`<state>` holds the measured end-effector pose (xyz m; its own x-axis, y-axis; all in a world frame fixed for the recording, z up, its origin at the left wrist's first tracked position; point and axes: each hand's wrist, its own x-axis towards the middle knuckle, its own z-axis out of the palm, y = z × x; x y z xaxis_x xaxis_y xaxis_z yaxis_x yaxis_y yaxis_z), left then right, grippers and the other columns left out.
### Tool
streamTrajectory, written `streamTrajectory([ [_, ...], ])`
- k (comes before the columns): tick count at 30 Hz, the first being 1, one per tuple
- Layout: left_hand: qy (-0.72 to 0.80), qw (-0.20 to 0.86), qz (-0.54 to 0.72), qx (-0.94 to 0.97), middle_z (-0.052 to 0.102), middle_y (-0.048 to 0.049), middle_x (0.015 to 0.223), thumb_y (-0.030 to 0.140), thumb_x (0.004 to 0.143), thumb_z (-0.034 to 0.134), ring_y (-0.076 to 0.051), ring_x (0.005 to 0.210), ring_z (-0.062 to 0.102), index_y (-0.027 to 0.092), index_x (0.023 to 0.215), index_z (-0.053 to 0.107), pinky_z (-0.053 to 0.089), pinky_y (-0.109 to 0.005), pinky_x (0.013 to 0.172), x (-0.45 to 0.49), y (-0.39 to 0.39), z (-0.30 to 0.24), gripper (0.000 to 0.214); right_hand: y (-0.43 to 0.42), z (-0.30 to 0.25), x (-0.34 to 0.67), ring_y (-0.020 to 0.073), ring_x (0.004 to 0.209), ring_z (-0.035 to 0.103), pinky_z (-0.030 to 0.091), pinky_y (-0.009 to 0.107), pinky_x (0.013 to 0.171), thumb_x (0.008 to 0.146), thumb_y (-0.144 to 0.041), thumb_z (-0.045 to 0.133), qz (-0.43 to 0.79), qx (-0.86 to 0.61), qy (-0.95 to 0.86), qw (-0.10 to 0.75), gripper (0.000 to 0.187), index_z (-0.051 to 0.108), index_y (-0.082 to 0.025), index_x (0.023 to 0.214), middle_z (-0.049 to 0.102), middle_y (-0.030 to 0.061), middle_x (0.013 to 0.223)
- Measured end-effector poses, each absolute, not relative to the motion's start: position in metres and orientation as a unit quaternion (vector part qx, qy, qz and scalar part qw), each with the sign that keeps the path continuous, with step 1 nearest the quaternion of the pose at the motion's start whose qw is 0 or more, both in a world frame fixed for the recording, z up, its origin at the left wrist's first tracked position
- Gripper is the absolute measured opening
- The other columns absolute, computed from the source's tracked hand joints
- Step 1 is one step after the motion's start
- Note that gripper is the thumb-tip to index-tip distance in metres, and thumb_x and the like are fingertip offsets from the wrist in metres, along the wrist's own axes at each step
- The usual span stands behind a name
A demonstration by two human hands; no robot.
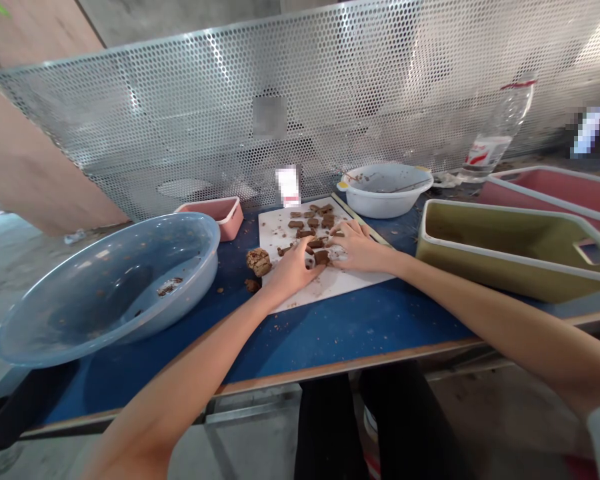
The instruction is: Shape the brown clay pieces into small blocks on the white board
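A white board (pixel 340 283) lies on the blue table, with several brown, crumbly-looking chunks (pixel 314 223) spread over its far half. I cannot tell what they are made of. My left hand (pixel 291 270) rests over the board, its thumb and fingers curved apart around a few chunks; the thumb tip is close to a brown chunk (pixel 321 257). Across from it, my right hand (pixel 357 247) reaches in with fingers spread, its fingertips at other chunks and its thumb low near the same one. A larger cracked brown lump (pixel 259 262) sits by the board's left edge.
A big translucent blue basin (pixel 190 320) stands left, with a small pink bin (pixel 230 223) behind it. A white basin (pixel 385 203) holding twigs is at the back. On the right are an olive bin (pixel 480 263), a pink bin (pixel 545 193) and a plastic bottle (pixel 495 143). Perforated metal (pixel 180 113) closes the back.
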<state>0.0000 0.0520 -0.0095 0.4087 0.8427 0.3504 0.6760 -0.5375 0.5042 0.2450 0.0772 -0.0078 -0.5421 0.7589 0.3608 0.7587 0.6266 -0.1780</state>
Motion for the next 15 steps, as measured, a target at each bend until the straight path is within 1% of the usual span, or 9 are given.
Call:
streamTrajectory([
  [3,0.46,0.139,0.292,0.827,0.072,-0.0152,0.134,0.038,0.093,0.082,-0.033,0.118,0.072,0.021,0.157,0.048,0.059,-0.048,0.099,-0.002,0.054,-0.012,0.074,0.076,-0.007,0.245,0.044,0.145,0.043,0.035,0.068,0.119,0.094,-0.054,0.07,0.002,-0.42,-0.886,0.199,0.044,0.073,-0.03,0.13,0.056,0.0141,0.149],
  [6,0.463,0.146,0.291,0.824,0.07,-0.0154,0.136,0.04,0.091,0.083,-0.032,0.115,0.072,0.022,0.158,0.048,0.06,-0.047,0.095,-0.003,0.056,-0.012,0.078,0.074,-0.006,0.244,0.0448,0.146,0.042,0.035,0.068,0.12,0.093,-0.058,0.07,0.001,-0.429,-0.882,0.196,0.051,0.071,-0.029,0.135,0.055,0.0157,0.15],
  [9,0.451,0.148,0.296,0.829,0.068,-0.0153,0.138,0.04,0.094,0.078,-0.033,0.116,0.07,0.023,0.158,0.046,0.06,-0.046,0.093,-0.004,0.053,-0.011,0.074,0.073,-0.004,0.244,0.044,0.143,0.044,0.035,0.066,0.119,0.094,-0.06,0.068,-0.001,-0.435,-0.879,0.194,0.051,0.072,-0.028,0.134,0.055,0.0151,0.148],
  [12,0.45,0.136,0.318,0.823,0.068,-0.0156,0.136,0.029,0.1,0.065,-0.033,0.118,0.069,0.02,0.156,0.047,0.058,-0.048,0.098,-0.006,0.049,-0.01,0.06,0.072,-0.005,0.243,0.0448,0.143,0.044,0.036,0.067,0.118,0.092,-0.067,0.068,0.0,-0.435,-0.879,0.193,0.061,0.068,-0.028,0.139,0.054,0.0154,0.148],
  [15,0.467,0.127,0.342,0.805,0.07,-0.0145,0.128,0.017,0.097,0.058,-0.031,0.113,0.069,0.018,0.151,0.05,0.057,-0.048,0.1,-0.007,0.045,-0.009,0.054,0.073,-0.009,0.24,0.0462,0.143,0.043,0.036,0.069,0.117,0.088,-0.07,0.071,-0.016,-0.435,-0.873,0.219,0.069,0.063,-0.03,0.144,0.054,0.0158,0.149],
])
